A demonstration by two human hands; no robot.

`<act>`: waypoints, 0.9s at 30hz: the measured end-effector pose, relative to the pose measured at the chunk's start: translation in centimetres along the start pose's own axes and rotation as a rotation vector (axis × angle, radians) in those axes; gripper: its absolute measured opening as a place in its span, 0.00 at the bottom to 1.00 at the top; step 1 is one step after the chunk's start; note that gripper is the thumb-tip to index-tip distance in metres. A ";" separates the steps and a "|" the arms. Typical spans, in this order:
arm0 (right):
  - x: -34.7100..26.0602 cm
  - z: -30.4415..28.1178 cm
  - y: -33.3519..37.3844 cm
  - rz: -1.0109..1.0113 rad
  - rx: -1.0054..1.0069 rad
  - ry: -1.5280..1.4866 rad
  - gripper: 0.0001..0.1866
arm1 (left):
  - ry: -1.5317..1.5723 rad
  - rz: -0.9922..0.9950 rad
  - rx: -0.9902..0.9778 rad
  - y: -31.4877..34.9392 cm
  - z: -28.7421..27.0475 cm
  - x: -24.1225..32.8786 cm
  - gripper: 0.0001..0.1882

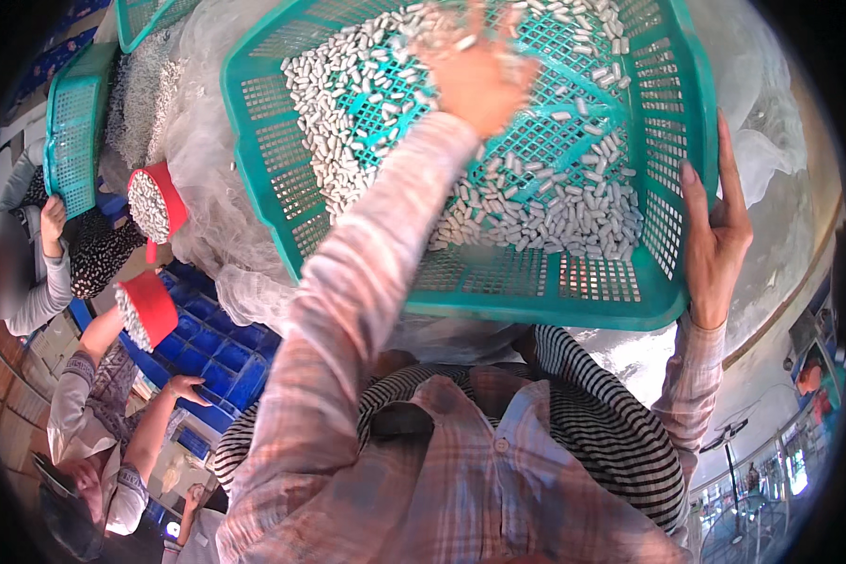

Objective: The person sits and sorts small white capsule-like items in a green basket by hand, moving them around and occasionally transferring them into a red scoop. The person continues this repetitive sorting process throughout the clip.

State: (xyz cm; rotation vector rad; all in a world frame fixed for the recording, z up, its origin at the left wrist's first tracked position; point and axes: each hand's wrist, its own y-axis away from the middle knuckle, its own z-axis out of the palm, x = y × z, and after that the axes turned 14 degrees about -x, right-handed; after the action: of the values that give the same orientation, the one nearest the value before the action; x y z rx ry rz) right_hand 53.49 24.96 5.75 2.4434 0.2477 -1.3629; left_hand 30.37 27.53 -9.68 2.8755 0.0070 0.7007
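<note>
A green lattice plastic basket (620, 310) is in front of me, tilted, with many small whitish-grey capsule-shaped pieces (573, 221) inside. They lie thickest along its left side and near edge, and the lattice floor shows through in the middle. My left hand (479, 80) reaches into the far middle of the basket among the pieces. Its fingers look spread but are blurred by motion. On the basket's right side, my right hand (719, 249) grips the rim, thumb and fingers at its edge.
Under the basket lies crumpled translucent sheeting (221, 188). At left, a co-worker holds a red scoop (150, 305) of pieces over blue compartment trays (216, 352). Another red scoop (164, 207) lies above it. A person's hand touches a second green basket (75, 132), beside a heap of pieces (146, 103).
</note>
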 end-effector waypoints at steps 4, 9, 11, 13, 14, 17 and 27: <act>0.4 -0.2 -0.6 -0.117 0.024 0.037 0.23 | 0.073 0.406 -0.080 4.6 3.0 10.6 0.36; 1.2 -1.0 0.0 -0.043 0.042 0.035 0.22 | -0.146 0.694 -0.596 11.7 1.1 1.7 0.34; 1.3 -1.0 0.1 -0.030 0.039 0.020 0.22 | -0.345 0.545 -0.504 11.6 -0.6 -5.0 0.35; 1.6 -0.5 -0.1 -0.070 0.036 0.009 0.21 | -0.338 0.184 -0.225 10.2 -1.8 -10.8 0.37; 1.6 -0.4 -0.1 -0.090 0.037 0.005 0.21 | -0.237 0.017 -0.020 8.4 -1.3 -12.0 0.37; 1.3 -0.4 -0.4 -0.085 0.025 -0.014 0.21 | 0.067 -0.191 0.412 3.2 -0.8 -10.3 0.34; 0.8 -1.0 -0.6 0.021 0.017 -0.068 0.21 | 0.038 0.670 -0.257 10.8 3.3 3.0 0.33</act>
State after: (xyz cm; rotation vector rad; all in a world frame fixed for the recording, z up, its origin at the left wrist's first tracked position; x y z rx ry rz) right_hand 54.50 25.85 5.46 2.4013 0.1943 -1.4410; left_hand 34.12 16.44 -9.31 2.5891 -0.9974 0.7813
